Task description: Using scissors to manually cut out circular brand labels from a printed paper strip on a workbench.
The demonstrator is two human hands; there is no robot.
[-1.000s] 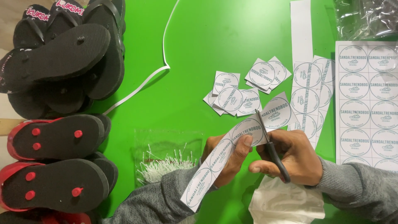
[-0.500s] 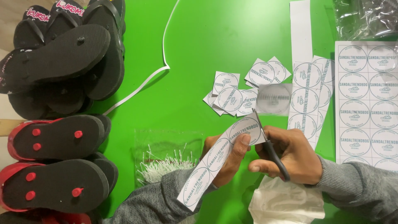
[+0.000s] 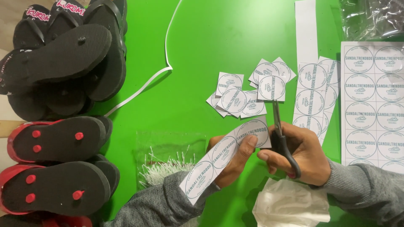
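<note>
Label strip (image 3: pixel 225 159): white paper, row of round printed labels, tilted.
Left hand (image 3: pixel 233 157): pinching strip.
Right hand (image 3: pixel 301 153): gripping black scissors (image 3: pixel 280 136).

A long white paper strip of round printed labels (image 3: pixel 223 157) is held in the left hand (image 3: pixel 233 162). Black-handled scissors (image 3: pixel 281 138) are gripped in the right hand (image 3: pixel 301 155), blades at the strip's far end. A pile of cut square labels (image 3: pixel 248 92) lies beyond on the green table (image 3: pixel 202 50). Black flip-flop sandals (image 3: pixel 63 63) are stacked at left.
</note>
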